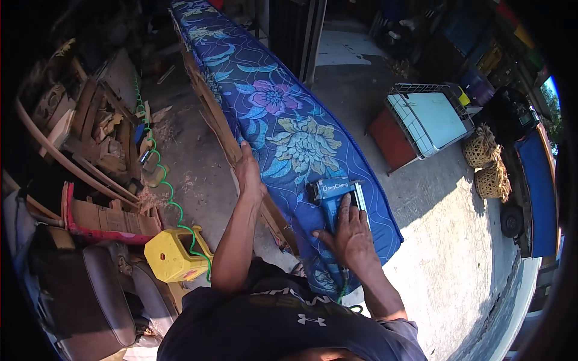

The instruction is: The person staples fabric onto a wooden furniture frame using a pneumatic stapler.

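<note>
A long padded panel (307, 147), covered in quilted blue flowered fabric, stretches away from me, with bare wood along its left edge. My left hand (249, 173) rests on that edge, the visible finger stretched along the fabric; its other fingers are mostly hidden. On the near end of the panel a blue staple gun (333, 190) lies on its side. My right hand (354, 236) is over its handle, thumb across it on the left and fingers on the right. A thin green hose runs from the handle's lower end.
A yellow jerrycan (176, 256) with a cut opening stands at left, a coiled green air hose (171, 195) passing over it. Wood scraps (99, 126) and a brown padded seat (99, 295) fill the left side. A wire rack (430, 120) and woven baskets (490, 180) stand at right.
</note>
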The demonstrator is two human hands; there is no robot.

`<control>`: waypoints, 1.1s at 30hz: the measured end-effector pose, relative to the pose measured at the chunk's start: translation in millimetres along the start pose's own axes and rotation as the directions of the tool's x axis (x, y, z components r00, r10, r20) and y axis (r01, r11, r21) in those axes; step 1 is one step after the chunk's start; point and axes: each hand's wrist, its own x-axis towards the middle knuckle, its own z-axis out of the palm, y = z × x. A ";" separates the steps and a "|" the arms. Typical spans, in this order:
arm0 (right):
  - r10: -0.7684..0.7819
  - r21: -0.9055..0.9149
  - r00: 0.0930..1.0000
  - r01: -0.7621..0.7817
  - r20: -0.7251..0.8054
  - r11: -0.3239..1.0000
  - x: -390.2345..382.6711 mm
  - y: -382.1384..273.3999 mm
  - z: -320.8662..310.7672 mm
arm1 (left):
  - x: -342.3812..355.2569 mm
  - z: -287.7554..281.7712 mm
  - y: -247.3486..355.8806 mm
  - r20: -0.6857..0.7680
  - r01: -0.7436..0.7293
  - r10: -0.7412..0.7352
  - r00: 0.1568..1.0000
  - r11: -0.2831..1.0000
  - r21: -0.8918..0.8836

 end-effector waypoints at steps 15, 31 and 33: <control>-0.493 0.417 0.870 0.458 -0.028 0.785 257.0 52.6 -26.9 | -4.2 -16.9 -25.1 0.238 -0.106 0.192 0.952 0.937 -0.332; -0.367 0.304 0.806 0.535 -0.465 0.789 367.6 -25.4 -55.2 | 3.6 -16.5 -44.1 0.313 -0.034 0.216 0.925 0.868 -0.496; -0.346 0.286 0.834 0.489 -0.429 0.824 353.6 -25.4 -48.7 | 3.5 -22.2 -51.4 0.322 -0.012 0.202 0.925 0.862 -0.506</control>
